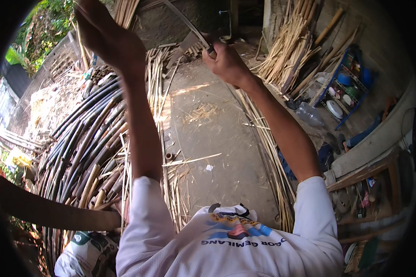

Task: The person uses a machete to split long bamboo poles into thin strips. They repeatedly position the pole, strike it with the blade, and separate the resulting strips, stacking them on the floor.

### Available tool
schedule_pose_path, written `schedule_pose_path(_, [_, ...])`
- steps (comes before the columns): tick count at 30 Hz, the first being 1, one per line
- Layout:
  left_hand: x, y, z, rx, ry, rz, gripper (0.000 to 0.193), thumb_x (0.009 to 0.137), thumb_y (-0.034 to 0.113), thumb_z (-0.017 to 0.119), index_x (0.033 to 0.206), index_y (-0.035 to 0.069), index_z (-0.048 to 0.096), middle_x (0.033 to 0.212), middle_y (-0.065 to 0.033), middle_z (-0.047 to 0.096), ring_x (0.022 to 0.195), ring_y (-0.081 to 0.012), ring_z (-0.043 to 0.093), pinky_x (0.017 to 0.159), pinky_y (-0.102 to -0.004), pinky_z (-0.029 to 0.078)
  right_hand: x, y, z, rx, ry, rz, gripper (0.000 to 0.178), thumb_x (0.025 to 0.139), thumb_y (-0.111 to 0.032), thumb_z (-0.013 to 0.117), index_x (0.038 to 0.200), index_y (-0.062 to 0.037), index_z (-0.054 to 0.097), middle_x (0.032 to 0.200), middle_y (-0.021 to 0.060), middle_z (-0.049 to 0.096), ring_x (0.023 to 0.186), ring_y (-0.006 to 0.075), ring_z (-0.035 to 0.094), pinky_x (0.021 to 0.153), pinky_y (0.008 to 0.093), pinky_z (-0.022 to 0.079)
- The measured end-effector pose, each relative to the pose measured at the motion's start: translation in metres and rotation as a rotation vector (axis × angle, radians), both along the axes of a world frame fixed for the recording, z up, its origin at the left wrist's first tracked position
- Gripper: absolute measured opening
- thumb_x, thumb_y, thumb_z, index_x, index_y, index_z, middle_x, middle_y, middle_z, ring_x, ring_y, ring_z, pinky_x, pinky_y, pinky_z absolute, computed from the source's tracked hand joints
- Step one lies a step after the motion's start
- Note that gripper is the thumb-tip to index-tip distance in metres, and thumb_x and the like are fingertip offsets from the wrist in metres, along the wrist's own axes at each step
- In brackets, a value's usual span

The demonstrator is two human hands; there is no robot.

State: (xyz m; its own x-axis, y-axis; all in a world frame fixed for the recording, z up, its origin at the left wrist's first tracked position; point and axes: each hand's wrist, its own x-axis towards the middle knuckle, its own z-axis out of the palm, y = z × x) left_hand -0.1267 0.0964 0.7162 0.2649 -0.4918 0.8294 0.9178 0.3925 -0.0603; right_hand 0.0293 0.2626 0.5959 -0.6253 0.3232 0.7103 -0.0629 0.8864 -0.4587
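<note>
Grasping knife [188, 23] by handle [211, 51] in right hand [226, 64], holding left hand [113, 44] up, knife's left, cannot tell whether clenched or released; keep knife angled clear!

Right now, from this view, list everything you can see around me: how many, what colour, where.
Long-bladed knife: 1, grey, top centre
Dark poles: many, blackish to brown, heaped at left
Floor strips: many, pale tan, along both sides of the floor
Leaning strips: many, pale tan, upper right
Floor: 1, grey, centre
White scrap: 1, white, on the floor
Rack: 1, blue-edged, holding assorted items, right
Plastic bottle: 1, clear, beside the rack
Sack: 1, mostly white, lower left
Greenery: uncountable, green, upper left
Shirt: 1, white, printed, bottom
Left hand: 1, bare, blurred, upper left
Right hand: 1, bare, gripping the knife's handle
</note>
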Motion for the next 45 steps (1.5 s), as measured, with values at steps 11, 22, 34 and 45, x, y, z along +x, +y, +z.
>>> schedule_pose_path(11, [-0.021,0.106,-0.006,-1.233,0.022,0.197,0.053,0.105,0.039,0.028,0.148,0.008,0.037,0.157,-0.0052,0.029,0.148,-0.0189,0.017,0.122,-0.0455,0.004,-0.040,-0.024,-0.040,-0.125,-0.002,0.131,0.052,0.092,-0.016,0.058,0.142,-0.0111,0.046,0.066,0.0086,0.056,0.058,0.0194,0.052,0.058,0.0378,0.045])
schedule_pose_path(22, [-0.040,0.061,-0.003,-0.822,0.239,0.435,0.046,0.106,0.035,0.032,0.137,0.009,0.051,0.135,-0.0156,0.056,0.129,-0.0264,0.051,0.112,-0.0453,0.037,-0.041,-0.058,-0.014,-0.036,-0.084,0.261,0.070,0.089,-0.013,0.057,0.149,0.0041,0.026,0.066,0.0125,0.059,0.058,0.0219,0.057,0.056,0.0377,0.049])
schedule_pose_path(34, [-0.022,0.029,-0.170,-0.589,-0.711,-1.035,0.080,0.093,0.064,0.046,0.146,0.005,0.038,0.148,-0.0205,0.040,0.139,-0.0317,0.037,0.111,-0.0433,0.033,-0.008,-0.032,-0.005,-0.196,-0.219,0.025,0.045,0.089,-0.022,0.060,0.129,-0.0023,0.054,0.057,0.0042,0.050,0.052,0.0148,0.049,0.052,0.0356,0.041])
schedule_pose_path(45, [-0.068,0.119,-0.155,-0.716,-0.609,-1.351,0.056,0.089,0.053,0.065,0.072,0.002,0.050,0.069,0.0062,0.040,0.066,-0.0063,0.033,0.059,-0.0269,0.027,-0.035,-0.012,0.000,0.058,-0.155,-0.281,0.054,0.086,-0.019,0.061,0.135,-0.0005,0.050,0.072,0.0167,0.065,0.066,0.0288,0.066,0.066,0.0398,0.053])
